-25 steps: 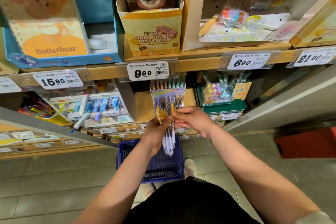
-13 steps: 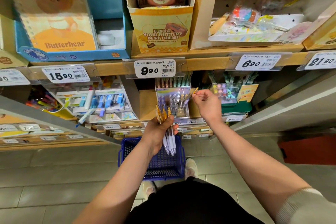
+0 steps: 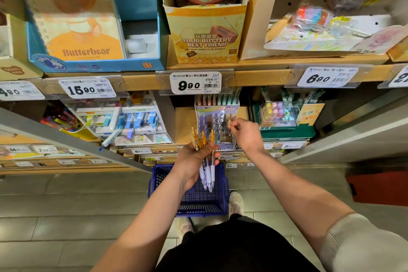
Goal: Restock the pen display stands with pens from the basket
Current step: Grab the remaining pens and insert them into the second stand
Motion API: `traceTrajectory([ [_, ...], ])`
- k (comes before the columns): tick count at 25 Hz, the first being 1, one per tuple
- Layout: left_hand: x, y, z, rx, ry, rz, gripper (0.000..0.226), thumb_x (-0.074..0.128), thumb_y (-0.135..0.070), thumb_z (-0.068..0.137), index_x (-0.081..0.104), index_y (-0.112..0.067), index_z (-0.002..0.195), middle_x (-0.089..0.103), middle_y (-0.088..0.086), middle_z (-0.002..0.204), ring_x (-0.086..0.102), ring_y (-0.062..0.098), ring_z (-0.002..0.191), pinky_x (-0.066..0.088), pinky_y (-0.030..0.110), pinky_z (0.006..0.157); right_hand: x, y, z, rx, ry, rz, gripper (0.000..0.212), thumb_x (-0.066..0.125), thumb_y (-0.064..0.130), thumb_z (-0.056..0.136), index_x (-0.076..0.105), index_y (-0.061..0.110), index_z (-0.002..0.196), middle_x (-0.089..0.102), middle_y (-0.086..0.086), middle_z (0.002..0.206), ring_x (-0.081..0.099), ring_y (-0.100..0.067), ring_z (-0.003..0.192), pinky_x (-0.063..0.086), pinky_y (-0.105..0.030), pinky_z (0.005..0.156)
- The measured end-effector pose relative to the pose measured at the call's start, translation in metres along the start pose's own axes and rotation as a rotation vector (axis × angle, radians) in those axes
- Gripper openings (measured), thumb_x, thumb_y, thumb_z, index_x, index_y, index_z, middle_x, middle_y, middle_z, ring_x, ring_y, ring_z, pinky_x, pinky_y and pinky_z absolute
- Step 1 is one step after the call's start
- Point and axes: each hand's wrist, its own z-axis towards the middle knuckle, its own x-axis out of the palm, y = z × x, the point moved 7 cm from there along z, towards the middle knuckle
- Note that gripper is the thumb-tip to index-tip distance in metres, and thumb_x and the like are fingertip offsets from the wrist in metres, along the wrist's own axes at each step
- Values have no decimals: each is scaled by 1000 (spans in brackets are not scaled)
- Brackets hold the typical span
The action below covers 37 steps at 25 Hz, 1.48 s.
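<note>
The left hand (image 3: 192, 161) curls round a bundle of pens (image 3: 207, 172). Their yellow ends fan toward 12 o'clock, and their clear tips and white grips hang toward 6 o'clock above the basket (image 3: 154, 181). At 2 o'clock from it, the right hand (image 3: 248, 136) pinches the yellow top of a single pen (image 3: 230, 119) between thumb and forefinger at the right side of the display stand (image 3: 215, 121). Whether that pen sits in a slot is hard to tell.

At 10 o'clock in the view stands a blue Butterbear box (image 3: 88, 28). Below it, at 9 o'clock, is a tiered rack of small blue and white items (image 3: 132, 121), too small to identify. A grey metal rail (image 3: 66, 134) slants across at 8 o'clock and cuts off the lower shelves. At 12 o'clock sits a yellow carton (image 3: 205, 35). The 9.90 price tag (image 3: 195, 83) hangs just above the display stand and covers the tops of its rear row. Just beside the stand, at 3 o'clock, is a green stand (image 3: 287, 133) with a clear case of pastel pieces. A red block (image 3: 379, 185) at 4 o'clock is cut by the frame edge.

The basket is blue plastic lattice on grey floor tiles, partly hidden by the left hand and forearm. The shelf edge is pale wood with clear plastic label holders. The display stand is glossy printed card.
</note>
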Motion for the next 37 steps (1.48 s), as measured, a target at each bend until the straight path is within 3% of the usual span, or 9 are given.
traceTrajectory([
  [6,-2,1,-6,-12,8,1,27,72,-11,90,67,4,112,76,17,99,74,26,82,61,33,65,8,3,2,102,27,-96,14,67,24,96,73,16,86,73,-6,79,68,-21,69,57,-30,68],
  [10,6,-6,-8,13,63,42,30,71,-16,92,67,4,114,77,17,101,74,23,82,61,32,66,-1,-4,-6,278,160,-142,24,69,38,94,73,16,85,67,3,73,58,-7,63,44,-19,63],
  [13,13,-11,-8,29,96,45,30,68,-18,94,66,1,117,77,17,103,75,23,82,61,32,68,-6,8,-26,289,328,348,27,65,38,97,76,15,88,71,5,77,58,-5,63,46,-21,66],
  [16,22,-10,-8,17,142,45,25,67,-20,94,70,-5,114,77,17,107,75,23,87,62,32,71,-4,33,-55,350,606,1006,22,55,17,103,72,14,117,71,-5,93,54,-6,61,45,-15,52],
  [19,29,-8,-9,-8,142,17,31,70,-23,90,70,-1,111,76,20,108,76,25,88,61,31,70,-2,44,-67,310,713,1074,30,49,10,104,67,14,127,63,-10,91,56,-14,70,46,-15,53],
  [24,27,-5,-6,-23,69,6,29,65,-19,96,67,2,116,77,18,104,76,25,85,62,35,74,-5,44,-69,273,659,1166,38,64,13,92,58,-4,125,70,-13,101,65,-21,80,60,-31,75],
  [28,26,-3,-3,-7,-3,1,27,64,-19,98,66,2,115,73,18,106,71,24,82,58,40,86,-16,28,-55,279,483,1093,26,70,11,88,68,6,113,73,-8,100,70,-14,87,58,-23,80],
  [32,19,2,2,-63,-76,-34,18,67,-19,97,64,-3,104,67,8,83,66,21,71,59,38,72,-46,0,-30,268,172,1061,15,69,11,91,69,13,106,75,0,82,71,-16,82,60,-27,80],
  [37,16,8,2,-82,-32,-50,28,64,-20,98,61,2,115,60,5,75,62,17,67,57,29,61,-69,-25,-7,210,-93,753,12,72,6,91,67,9,101,74,-4,83,72,-13,75,59,-31,83],
])
